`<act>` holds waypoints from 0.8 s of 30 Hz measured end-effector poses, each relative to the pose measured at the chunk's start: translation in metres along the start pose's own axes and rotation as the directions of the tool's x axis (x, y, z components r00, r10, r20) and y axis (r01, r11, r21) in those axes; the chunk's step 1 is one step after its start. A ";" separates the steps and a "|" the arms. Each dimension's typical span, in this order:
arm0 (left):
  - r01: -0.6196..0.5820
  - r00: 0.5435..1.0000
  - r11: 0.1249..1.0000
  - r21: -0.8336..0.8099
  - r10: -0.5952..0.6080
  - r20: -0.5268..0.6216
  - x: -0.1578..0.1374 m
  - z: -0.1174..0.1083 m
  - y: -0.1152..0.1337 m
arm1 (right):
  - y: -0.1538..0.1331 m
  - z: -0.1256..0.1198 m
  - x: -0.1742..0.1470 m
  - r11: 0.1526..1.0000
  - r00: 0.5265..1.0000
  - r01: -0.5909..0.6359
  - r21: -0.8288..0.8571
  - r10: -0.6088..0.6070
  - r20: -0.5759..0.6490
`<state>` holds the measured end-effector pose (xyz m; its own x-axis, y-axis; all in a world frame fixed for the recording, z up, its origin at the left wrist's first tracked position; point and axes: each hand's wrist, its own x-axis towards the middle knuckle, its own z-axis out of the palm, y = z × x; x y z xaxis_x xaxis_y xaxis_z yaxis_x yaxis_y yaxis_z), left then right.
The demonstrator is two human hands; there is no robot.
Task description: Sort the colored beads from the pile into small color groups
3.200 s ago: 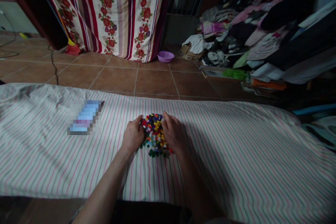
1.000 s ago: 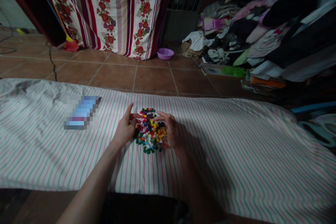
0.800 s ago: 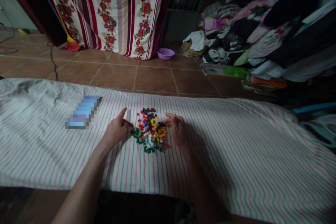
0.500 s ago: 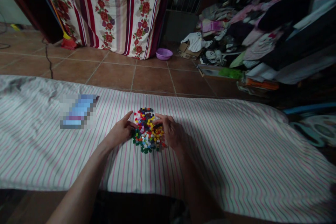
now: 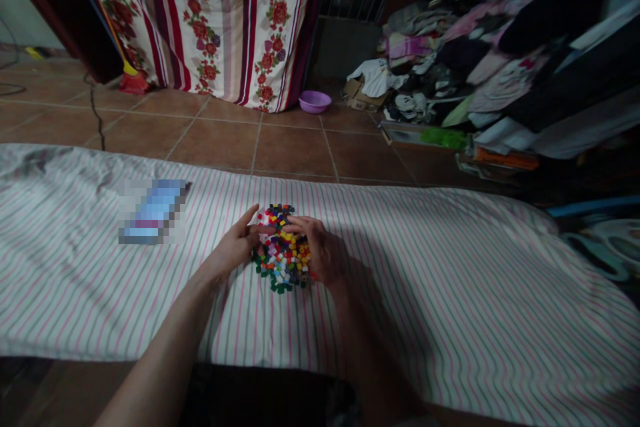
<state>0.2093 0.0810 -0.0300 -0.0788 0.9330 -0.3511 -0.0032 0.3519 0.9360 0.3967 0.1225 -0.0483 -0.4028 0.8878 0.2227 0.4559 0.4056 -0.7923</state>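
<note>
A pile of small colourful blocks (image 5: 285, 268) lies on the striped cloth (image 5: 425, 267), with green ones at the near left, white ones in the near middle and yellow ones to the right. At the pile's left edge is my left hand (image 5: 236, 247), its index finger stretched away from me and another finger reaching over the blocks. My right hand (image 5: 321, 248) is at the right side, its fingers extended left across the top of the pile. No block shows clearly held in either hand. Some blocks are hidden under the fingers.
A blurred, pixelated blue flat object (image 5: 155, 212) rests on the cloth to the left. Beyond the cloth are a tiled floor (image 5: 215, 143), a purple basin (image 5: 315, 102), a red and yellow broom (image 5: 134, 82) and a floral curtain (image 5: 230, 27). Heaped clothes (image 5: 470, 60) fill the far right.
Both hands have moved inward over the pile, and their fingertips are closer together. The blocks look much the same. The view has shifted slightly.
</note>
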 end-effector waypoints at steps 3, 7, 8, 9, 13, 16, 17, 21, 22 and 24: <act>-0.019 0.999 0.997 0.076 0.021 -0.026 -0.003 -0.010 0.002 | 0.010 -0.007 -0.001 0.994 0.991 -0.083 0.078 0.090 -0.097; -0.007 0.998 0.971 0.240 0.022 -0.063 -0.009 -0.031 0.001 | 0.030 -0.018 -0.002 0.971 0.951 -0.212 0.114 0.232 -0.204; 0.009 0.999 0.963 0.268 0.006 -0.053 -0.011 -0.035 0.001 | 0.034 -0.020 -0.003 0.967 0.948 -0.224 0.121 0.245 -0.204; 0.029 0.999 0.960 0.279 -0.019 -0.038 -0.013 -0.039 0.001 | 0.037 -0.023 -0.003 0.965 0.948 -0.233 0.124 0.254 -0.193; 0.109 0.987 0.952 0.285 -0.139 0.086 -0.020 -0.043 0.002 | 0.037 -0.028 -0.007 0.966 0.960 -0.260 0.017 0.260 -0.102; 0.097 0.978 0.953 0.287 -0.144 0.148 -0.022 -0.040 0.002 | 0.029 -0.027 -0.008 0.962 0.961 -0.273 -0.017 0.272 -0.039; 0.090 0.975 0.959 0.269 -0.140 0.172 -0.022 -0.038 0.002 | 0.027 -0.026 -0.008 0.961 0.961 -0.276 -0.005 0.276 -0.024; 0.086 0.966 0.989 0.118 -0.112 0.234 -0.017 -0.031 -0.003 | 0.024 -0.020 -0.009 0.965 0.965 -0.261 -0.002 0.261 0.035; 0.090 0.966 0.992 0.090 -0.109 0.236 -0.016 -0.029 -0.004 | 0.025 -0.018 -0.009 0.968 0.967 -0.251 -0.011 0.251 0.047; 0.096 0.966 0.994 0.053 -0.106 0.237 -0.014 -0.027 -0.006 | 0.028 -0.016 -0.009 0.975 0.973 -0.221 -0.013 0.222 0.070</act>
<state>0.1834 0.0641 -0.0304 0.1600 0.8815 -0.4442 0.0422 0.4435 0.8953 0.4256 0.1295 -0.0629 -0.3459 0.9383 0.0014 0.5438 0.2017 -0.8146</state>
